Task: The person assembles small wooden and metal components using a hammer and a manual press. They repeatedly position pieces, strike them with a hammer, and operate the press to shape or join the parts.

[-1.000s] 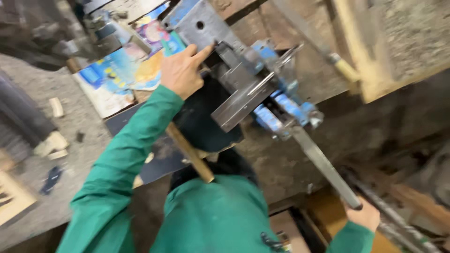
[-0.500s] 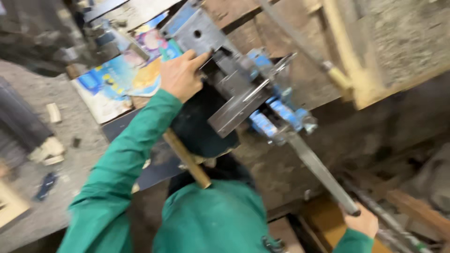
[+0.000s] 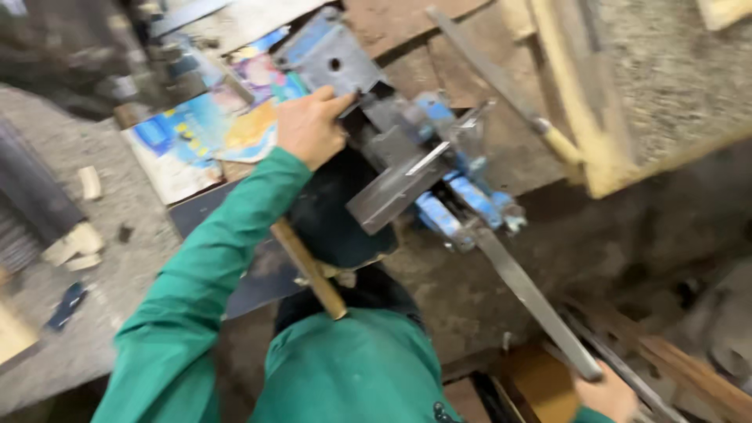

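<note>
My left hand [image 3: 309,125], in a green sleeve, grips the edge of a grey metal plate [image 3: 333,63] with a hole in it, at the back of a blue bench vise [image 3: 462,204]. A flat grey steel piece [image 3: 395,188] sits tilted in the vise jaws. My right hand [image 3: 607,395], at the bottom right edge, is closed round the end of a long steel bar [image 3: 536,301] that runs up to the vise. A wooden handle [image 3: 309,270] sticks out below my left forearm.
A file with a yellow handle [image 3: 560,145] lies on the wooden bench top right of the vise. A colourful printed sheet [image 3: 211,133] lies to the left. Wood scraps [image 3: 74,243] lie on the grey floor at far left. Planks and rods crowd the bottom right.
The view has drifted slightly. My right hand has slid a little lower along with the bar's end. My left hand stays on the grey plate.
</note>
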